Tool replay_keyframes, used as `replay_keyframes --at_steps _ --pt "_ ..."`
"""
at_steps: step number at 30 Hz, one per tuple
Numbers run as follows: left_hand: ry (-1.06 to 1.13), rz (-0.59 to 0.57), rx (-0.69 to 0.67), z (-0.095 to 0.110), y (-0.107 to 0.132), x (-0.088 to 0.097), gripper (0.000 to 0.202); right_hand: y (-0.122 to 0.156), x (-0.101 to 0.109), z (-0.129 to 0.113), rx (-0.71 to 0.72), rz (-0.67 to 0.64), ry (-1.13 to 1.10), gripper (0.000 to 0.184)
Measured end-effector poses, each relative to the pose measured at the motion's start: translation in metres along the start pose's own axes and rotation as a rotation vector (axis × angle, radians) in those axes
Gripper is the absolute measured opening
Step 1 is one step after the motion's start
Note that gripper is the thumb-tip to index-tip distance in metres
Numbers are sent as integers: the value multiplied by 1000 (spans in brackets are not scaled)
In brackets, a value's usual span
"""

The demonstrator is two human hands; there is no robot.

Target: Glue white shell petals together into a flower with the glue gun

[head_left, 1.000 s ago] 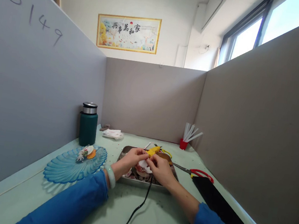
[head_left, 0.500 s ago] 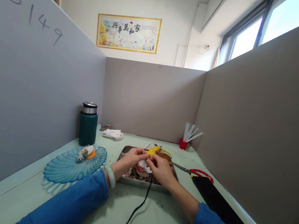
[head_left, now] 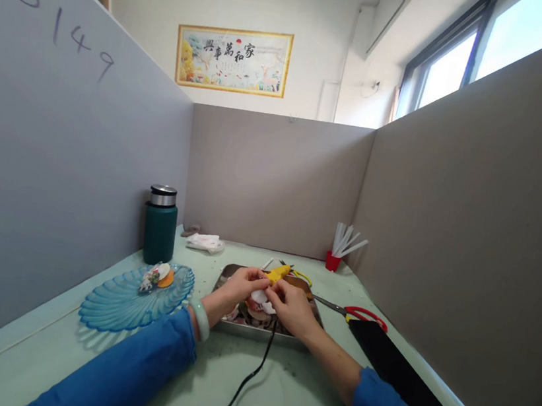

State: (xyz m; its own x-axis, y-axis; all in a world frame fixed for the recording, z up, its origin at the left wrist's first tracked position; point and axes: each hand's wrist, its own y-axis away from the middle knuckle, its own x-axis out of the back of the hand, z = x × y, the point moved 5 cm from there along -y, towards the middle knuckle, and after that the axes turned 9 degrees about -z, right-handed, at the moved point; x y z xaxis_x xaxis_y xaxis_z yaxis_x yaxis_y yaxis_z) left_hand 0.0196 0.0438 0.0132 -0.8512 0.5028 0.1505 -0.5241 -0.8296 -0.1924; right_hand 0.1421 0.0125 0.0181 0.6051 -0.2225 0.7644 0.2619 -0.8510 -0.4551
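Observation:
Over a metal tray (head_left: 240, 329) at the middle of the table, my left hand (head_left: 243, 284) and my right hand (head_left: 294, 304) meet, fingertips pinched close together. Whatever small piece sits between the fingers is hidden by them. Just beyond the fingertips lies a yellow glue gun (head_left: 278, 274), and a black cord (head_left: 253, 372) runs from the tray toward me. White and pinkish seashells (head_left: 260, 303) show in the tray beneath my hands.
On the left, a blue scalloped glass plate (head_left: 122, 306) bears a small shell cluster (head_left: 157, 277), with a green bottle (head_left: 158, 231) behind. Red-handled scissors (head_left: 366, 314) and a black flat object (head_left: 399, 370) lie right. A red cup (head_left: 332, 261) holds white sticks.

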Motion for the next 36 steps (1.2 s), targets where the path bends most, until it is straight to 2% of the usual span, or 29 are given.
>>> replay_keyframes --at_steps 36 --pt "-28 5 13 -1 -1 0 33 -1 -4 3 9 -7 11 27"
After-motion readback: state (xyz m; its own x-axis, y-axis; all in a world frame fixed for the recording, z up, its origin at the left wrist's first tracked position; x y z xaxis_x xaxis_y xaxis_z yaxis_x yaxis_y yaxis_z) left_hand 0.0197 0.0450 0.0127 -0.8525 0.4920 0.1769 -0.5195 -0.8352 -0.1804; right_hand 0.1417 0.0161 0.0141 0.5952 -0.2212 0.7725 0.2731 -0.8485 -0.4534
